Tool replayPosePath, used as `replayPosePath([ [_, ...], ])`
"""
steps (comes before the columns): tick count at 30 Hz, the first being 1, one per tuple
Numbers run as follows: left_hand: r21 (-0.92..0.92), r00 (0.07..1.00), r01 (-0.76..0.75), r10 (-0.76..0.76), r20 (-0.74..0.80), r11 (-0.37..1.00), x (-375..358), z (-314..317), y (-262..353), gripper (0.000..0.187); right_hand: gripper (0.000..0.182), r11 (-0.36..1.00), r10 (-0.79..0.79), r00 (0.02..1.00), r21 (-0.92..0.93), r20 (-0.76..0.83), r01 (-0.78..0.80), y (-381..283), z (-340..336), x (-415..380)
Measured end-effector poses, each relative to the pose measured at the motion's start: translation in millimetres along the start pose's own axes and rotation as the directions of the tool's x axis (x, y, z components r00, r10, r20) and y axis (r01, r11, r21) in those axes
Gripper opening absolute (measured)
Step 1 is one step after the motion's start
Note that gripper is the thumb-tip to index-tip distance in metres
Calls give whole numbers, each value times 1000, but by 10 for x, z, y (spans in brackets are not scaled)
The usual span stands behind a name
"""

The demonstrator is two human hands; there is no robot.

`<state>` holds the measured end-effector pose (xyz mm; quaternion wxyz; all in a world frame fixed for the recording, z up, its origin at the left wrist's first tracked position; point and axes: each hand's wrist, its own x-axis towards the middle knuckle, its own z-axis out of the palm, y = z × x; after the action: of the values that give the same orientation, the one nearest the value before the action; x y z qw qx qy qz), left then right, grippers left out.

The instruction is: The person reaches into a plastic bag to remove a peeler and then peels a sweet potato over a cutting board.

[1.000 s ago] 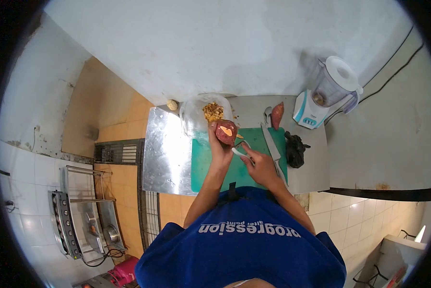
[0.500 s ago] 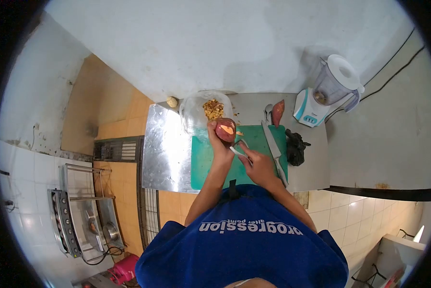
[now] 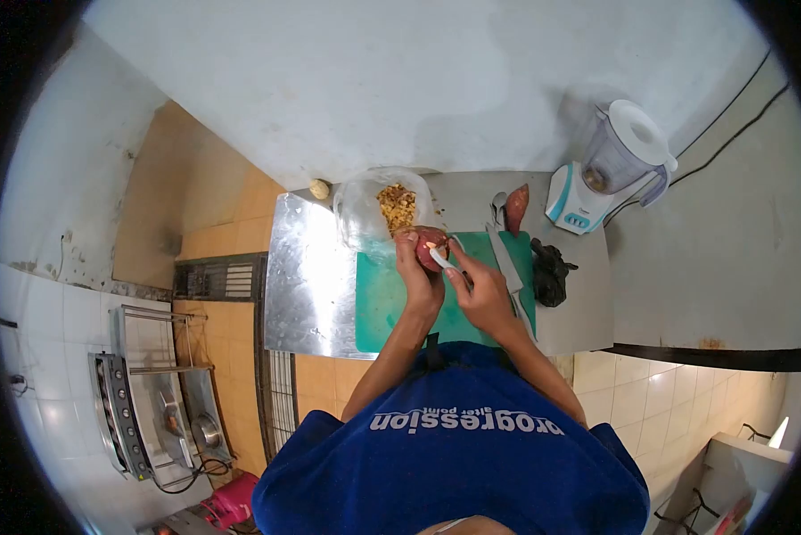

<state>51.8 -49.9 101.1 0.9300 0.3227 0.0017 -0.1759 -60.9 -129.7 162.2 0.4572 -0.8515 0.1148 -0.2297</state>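
Gripping a sweet potato [image 3: 428,256] in the left hand [image 3: 419,283], above the green board [image 3: 384,312].
Holding a white peeler [image 3: 439,259] in the right hand [image 3: 487,305], at the potato's right side, with long axis hard to read.

head view | worn on head | faces forward and down | single view

Both forearms reach forward from the torso and angle inward; the left hand [image 3: 421,274] curls in a closed grip, while the right hand [image 3: 480,296] pinches close beside it, fingers pointing forward.
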Motion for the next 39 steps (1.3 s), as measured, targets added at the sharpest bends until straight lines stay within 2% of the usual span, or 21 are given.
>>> replayPosePath([
  [1,2,1000,4,-4,1,1000,6,-34,-2,22,48,999,48,998,-24,50,-47,-39,-16,-23],
  [4,83,997,2,-8,82,997,18,13,-2,21,48,995,93,995,31,45,-95,-26,-15,-66],
  [6,28,995,10,-7,-96,1000,-37,62,-8,20,48,996,76,997,47,26,-77,-24,-11,-84],
  [10,8,996,-2,2,-93,1000,-54,71,-19,20,48,997,69,997,36,31,-70,-47,-18,-73],
  [12,-46,990,25,-31,-139,999,-56,75,-22,20,48,999,37,999,39,15,-37,5,16,-74],
  [17,-18,997,6,-8,-80,1000,-21,-41,-65,20,48,998,-2,1000,57,-19,3,12,35,-89],
  [20,-6,997,2,-2,-83,1000,-29,-8,-52,22,47,996,61,998,56,32,-63,-88,-71,-68],
  [22,-4,994,0,-1,-109,1000,-49,125,15,23,48,966,256,951,-9,174,-259,-194,-177,-13],
  [23,12,994,-35,36,-104,999,-60,184,39,24,48,965,258,950,-8,174,-261,-179,-171,2],
  [25,28,993,-64,67,-100,998,-98,214,51,26,49,994,96,995,44,22,-96,-128,-131,14],
  [29,26,999,-32,33,-24,999,11,60,4,28,46,998,12,999,61,-44,-9,-35,-44,-23],
  [31,23,999,-43,42,29,999,31,141,82,27,46,987,151,981,26,118,-156,-105,-88,-119],
  [33,35,973,3,5,-230,999,9,370,267,34,47,986,152,979,46,135,-159,-30,-11,-213],
  [34,24,986,-61,64,-153,998,146,226,215,35,48,984,155,975,61,159,-166,0,16,-237],
  [35,19,987,-64,66,-149,998,171,215,200,35,48,986,149,976,57,156,-160,45,6,-207],
  [37,12,981,-187,187,-60,982,54,323,289,32,46,979,168,983,108,78,-175,-39,-83,-103],
  [39,-16,984,-161,159,-75,987,29,281,251,33,46,981,163,983,91,79,-170,-109,-107,45],
])
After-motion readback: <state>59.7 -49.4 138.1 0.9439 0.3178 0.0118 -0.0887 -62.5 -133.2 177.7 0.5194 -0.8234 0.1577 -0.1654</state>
